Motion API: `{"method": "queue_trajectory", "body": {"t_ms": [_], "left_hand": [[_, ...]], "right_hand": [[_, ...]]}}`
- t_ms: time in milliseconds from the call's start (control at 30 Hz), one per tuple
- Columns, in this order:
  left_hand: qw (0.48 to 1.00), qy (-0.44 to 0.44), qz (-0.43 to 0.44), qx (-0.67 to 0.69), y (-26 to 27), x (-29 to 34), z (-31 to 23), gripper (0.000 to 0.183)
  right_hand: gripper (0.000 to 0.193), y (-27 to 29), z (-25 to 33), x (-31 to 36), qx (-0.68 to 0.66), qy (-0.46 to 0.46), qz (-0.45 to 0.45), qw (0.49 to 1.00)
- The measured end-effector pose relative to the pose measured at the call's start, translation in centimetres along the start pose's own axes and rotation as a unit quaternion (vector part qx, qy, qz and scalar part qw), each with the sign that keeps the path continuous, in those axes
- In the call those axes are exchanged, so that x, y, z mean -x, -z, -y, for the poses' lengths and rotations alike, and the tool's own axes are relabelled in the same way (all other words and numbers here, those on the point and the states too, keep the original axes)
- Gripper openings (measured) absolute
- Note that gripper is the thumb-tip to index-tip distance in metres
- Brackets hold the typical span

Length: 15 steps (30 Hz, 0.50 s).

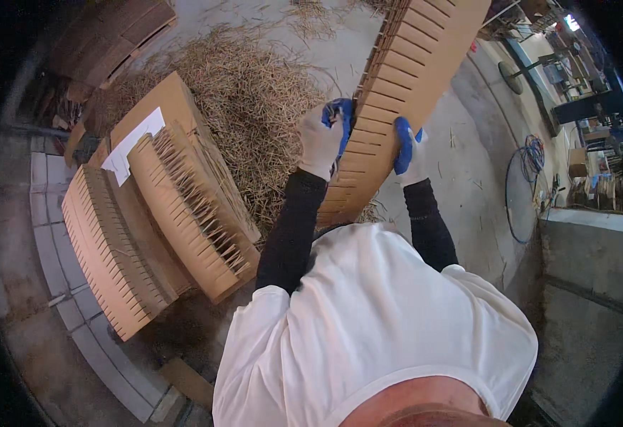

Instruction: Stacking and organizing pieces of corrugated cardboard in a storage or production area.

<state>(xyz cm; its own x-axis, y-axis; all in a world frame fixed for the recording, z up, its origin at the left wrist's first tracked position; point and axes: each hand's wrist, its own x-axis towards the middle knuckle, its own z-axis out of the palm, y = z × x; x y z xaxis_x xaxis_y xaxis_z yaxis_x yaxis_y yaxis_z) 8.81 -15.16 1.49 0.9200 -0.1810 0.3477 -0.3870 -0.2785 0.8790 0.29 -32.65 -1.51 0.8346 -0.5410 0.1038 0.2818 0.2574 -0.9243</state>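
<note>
A long stack of slotted cardboard sheets [382, 107] stands in front of me, leaning up to the right, with rows of narrow cuts along its face. My left hand [323, 139], in a white glove with blue coating, grips the stack's left edge; part of its fingers is hidden. My right hand [409, 151], gloved the same way, holds the right side of the stack, its blue fingers curled against the cardboard. Black sleeves cover both forearms.
A heap of thin cardboard strips [247, 107] lies on the floor beyond my left arm. More slotted cardboard [190, 213] is stacked at the left, with a white sheet [132, 146] on it. A blue coiled hose [532, 160] lies at the right, near a concrete block [589, 249].
</note>
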Motion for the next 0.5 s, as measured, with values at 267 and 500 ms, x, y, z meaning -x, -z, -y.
{"method": "queue_trajectory", "body": {"t_ms": [267, 500], "left_hand": [[0.933, 0.207, -0.109, 0.273, -0.8, 1.0, 1.5, 0.024], [0.792, 0.266, -0.195, 0.513, -0.1, 1.2, 1.7, 0.034]], "right_hand": [[0.037, -0.1, -0.7, 0.4, 0.009, -0.01, -0.009, 1.0], [0.033, -0.8, -0.3, 0.5, -0.012, -0.026, -0.016, 0.999]]}}
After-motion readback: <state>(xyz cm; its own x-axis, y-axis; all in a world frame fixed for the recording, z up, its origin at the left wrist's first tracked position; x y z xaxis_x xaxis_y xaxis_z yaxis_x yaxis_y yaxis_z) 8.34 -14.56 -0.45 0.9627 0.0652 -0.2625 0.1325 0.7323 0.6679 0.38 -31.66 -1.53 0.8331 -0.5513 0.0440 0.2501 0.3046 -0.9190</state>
